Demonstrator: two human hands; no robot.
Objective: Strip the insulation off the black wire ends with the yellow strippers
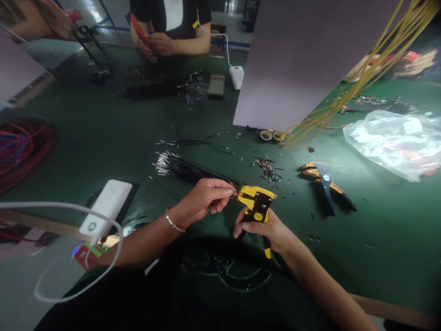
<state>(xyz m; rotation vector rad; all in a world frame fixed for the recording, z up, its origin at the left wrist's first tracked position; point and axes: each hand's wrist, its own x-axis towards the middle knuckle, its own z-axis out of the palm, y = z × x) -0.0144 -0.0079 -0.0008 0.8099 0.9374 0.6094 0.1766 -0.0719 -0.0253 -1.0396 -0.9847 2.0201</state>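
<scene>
My right hand [267,227] is wrapped round the grip of a yellow and black wire stripper [257,202], its jaws facing left. At those jaws, my left hand [213,195] pinches a thin wire between thumb and fingers; the wire's end is hard to make out there. Behind my left hand lies a thick bundle of black wires [186,168], with bright metal tips fanned out at its left end. A small heap of stripped scraps [267,169] lies just beyond the stripper.
A second stripper, blue and orange [325,181], lies to the right near a clear plastic bag [396,142]. A white power bank [106,207] with a cable is at left. Yellow wires [344,101] hang beside a grey panel [285,59]. Across the table, a person's hands [156,46] hold a red tool.
</scene>
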